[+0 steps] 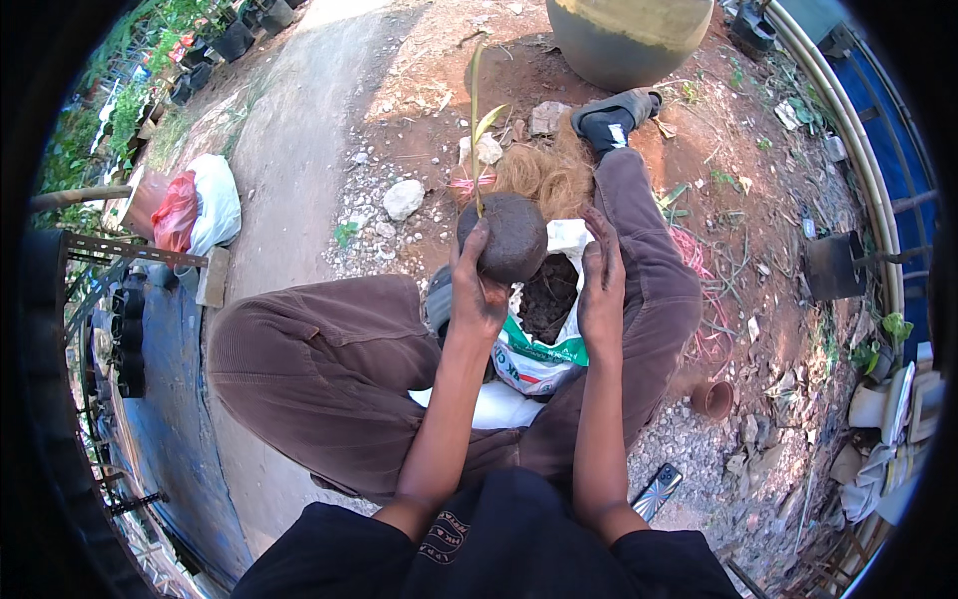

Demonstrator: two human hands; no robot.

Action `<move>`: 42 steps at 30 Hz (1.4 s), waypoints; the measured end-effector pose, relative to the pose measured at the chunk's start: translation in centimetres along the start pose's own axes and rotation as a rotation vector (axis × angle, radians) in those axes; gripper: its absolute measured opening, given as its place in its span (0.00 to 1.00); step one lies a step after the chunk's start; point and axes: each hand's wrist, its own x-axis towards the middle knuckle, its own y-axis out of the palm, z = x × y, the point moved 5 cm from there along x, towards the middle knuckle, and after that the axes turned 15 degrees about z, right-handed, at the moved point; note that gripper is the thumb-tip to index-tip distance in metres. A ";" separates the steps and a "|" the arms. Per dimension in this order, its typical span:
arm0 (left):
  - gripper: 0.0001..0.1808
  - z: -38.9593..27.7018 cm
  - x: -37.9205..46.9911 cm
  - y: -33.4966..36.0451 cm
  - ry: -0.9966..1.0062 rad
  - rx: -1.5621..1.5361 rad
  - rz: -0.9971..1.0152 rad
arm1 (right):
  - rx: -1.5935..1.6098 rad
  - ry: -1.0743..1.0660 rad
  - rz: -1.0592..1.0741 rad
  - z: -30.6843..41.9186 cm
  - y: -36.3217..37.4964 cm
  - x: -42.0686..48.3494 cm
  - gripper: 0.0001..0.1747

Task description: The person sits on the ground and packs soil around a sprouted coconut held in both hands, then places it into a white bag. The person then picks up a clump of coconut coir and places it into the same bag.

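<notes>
A dark brown ball of packed soil (513, 238), with a thin plant shoot (474, 112) rising from its far left side, rests in my left hand (479, 288). My left thumb lies against its near left side. My right hand (603, 277) is raised to the right of the ball, apart from it, palm turned inward and soil on the fingers. Between my legs stands an open white and green plastic sack (535, 363) bearing writing. Dark loose soil (550, 299) fills its mouth, just below the ball.
Brown fibre (542, 176) lies beyond the sack near my foot, beside pale stones (404, 200). A large pot (632, 41) stands farther off. To the right are pink plastic twine (703, 284), a small brown pot (712, 400) and a phone (658, 490). Plastic bags (213, 202) sit at left.
</notes>
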 end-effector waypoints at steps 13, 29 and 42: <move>0.42 -1.3 0.1 -2.4 0.005 -0.108 -0.185 | -0.982 0.183 0.438 -17.5 4.2 -0.6 0.42; 0.40 0.5 0.4 -2.2 -0.044 -0.129 -0.173 | -1.008 0.288 0.346 -19.2 1.2 -0.1 0.41; 0.40 -0.1 -0.3 -1.1 -0.056 -0.128 -0.195 | -1.023 0.237 0.349 -18.5 1.9 -1.3 0.42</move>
